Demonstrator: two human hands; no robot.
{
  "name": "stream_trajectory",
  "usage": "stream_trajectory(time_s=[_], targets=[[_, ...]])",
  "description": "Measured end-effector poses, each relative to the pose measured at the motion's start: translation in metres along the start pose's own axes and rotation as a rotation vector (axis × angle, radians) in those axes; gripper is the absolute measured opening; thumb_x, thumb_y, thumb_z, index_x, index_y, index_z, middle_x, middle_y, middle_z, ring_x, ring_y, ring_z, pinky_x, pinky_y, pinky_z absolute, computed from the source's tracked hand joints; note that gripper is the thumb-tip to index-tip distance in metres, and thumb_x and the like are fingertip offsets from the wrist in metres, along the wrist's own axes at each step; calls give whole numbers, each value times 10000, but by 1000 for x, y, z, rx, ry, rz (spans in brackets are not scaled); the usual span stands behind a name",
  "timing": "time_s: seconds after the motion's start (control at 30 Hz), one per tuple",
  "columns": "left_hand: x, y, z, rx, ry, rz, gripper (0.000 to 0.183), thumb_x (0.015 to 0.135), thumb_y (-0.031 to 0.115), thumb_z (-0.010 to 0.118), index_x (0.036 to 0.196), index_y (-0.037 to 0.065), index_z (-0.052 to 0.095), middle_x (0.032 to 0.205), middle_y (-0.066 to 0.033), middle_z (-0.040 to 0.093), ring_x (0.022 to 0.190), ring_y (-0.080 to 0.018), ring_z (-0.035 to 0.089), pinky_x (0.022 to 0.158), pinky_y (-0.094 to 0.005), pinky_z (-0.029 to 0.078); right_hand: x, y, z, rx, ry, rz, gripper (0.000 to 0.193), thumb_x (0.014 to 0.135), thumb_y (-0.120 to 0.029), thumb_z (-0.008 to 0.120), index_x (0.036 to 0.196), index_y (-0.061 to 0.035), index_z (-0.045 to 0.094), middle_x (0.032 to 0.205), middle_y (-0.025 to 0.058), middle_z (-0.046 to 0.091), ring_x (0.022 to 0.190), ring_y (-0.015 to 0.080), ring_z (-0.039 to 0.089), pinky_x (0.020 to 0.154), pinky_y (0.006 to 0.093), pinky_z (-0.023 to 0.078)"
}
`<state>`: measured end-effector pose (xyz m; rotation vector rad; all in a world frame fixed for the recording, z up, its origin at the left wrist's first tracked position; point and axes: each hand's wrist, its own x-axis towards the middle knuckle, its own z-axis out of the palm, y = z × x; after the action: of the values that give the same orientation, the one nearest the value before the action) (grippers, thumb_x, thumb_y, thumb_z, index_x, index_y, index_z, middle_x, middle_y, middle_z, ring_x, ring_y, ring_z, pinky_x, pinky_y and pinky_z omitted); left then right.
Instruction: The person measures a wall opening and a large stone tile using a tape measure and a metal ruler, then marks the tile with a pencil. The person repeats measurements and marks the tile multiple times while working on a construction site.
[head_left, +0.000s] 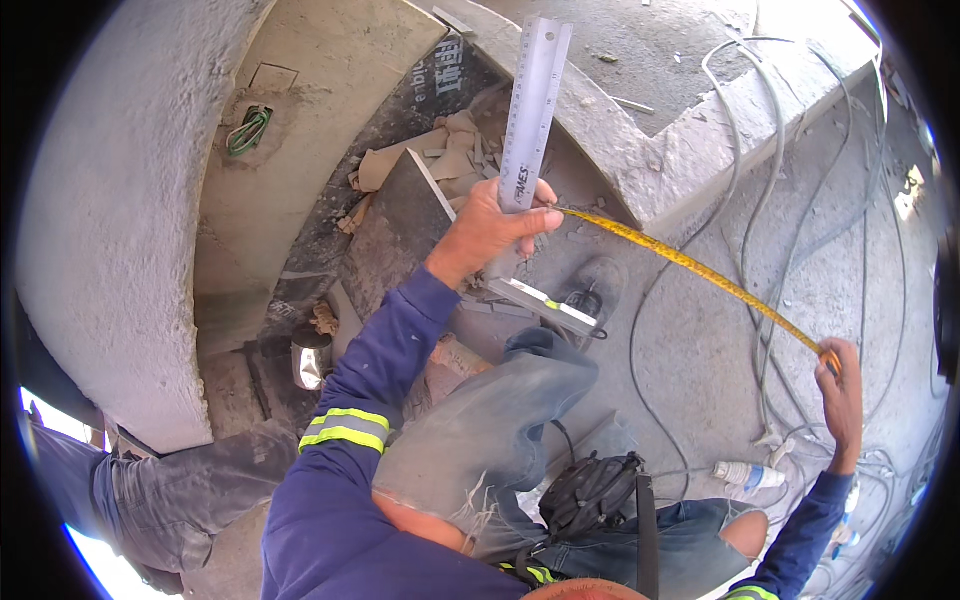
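Observation:
My left hand (490, 232) is closed round the metal blade of a square (532, 115), which stands up above the fist. A silver stock with a small greenish vial shows below the hand and appears to belong to the square. Between the left thumb and fingers is also the end of a yellow measuring tape (690, 262). The tape stretches out to the right, slanting down to my right hand (842, 400). The right fingers are closed on the tape at that end; its case, if there, is hidden by the hand.
Several grey cables (775, 200) run across the concrete floor at right. A concrete ledge (670, 175) lies ahead, a concrete wall (110, 200) at left. Broken board and rubble, a metal can (311, 358) and a dark bag (590, 495) are near my legs. Another person's leg (190, 490) reaches in.

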<state>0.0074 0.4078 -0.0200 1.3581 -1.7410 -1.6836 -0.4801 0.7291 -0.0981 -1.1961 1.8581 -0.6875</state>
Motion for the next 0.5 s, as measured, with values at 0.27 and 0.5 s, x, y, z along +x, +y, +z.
stream_trajectory(time_s=[0.27, 0.5], targets=[[37, 15, -38, -164, 162, 173, 350, 1078, 279, 710, 1247, 40, 518, 949, -95, 688, 628, -141, 657, 561, -322, 583, -9, 8, -3, 229, 74, 230, 244, 984, -136, 591, 1207, -63, 656, 988, -13, 548, 859, 77, 526, 710, 258, 479], [104, 45, -84, -347, 493, 436, 190, 1146, 236, 575, 1165, 49, 599, 1055, -113, 723, 855, -237, 712, 773, -388, 584, -6, 24, 2, 263, 136, 259, 212, 997, -162, 610, 1186, -83, 669, 997, -21, 560, 848, 66, 528, 667, 239, 483]])
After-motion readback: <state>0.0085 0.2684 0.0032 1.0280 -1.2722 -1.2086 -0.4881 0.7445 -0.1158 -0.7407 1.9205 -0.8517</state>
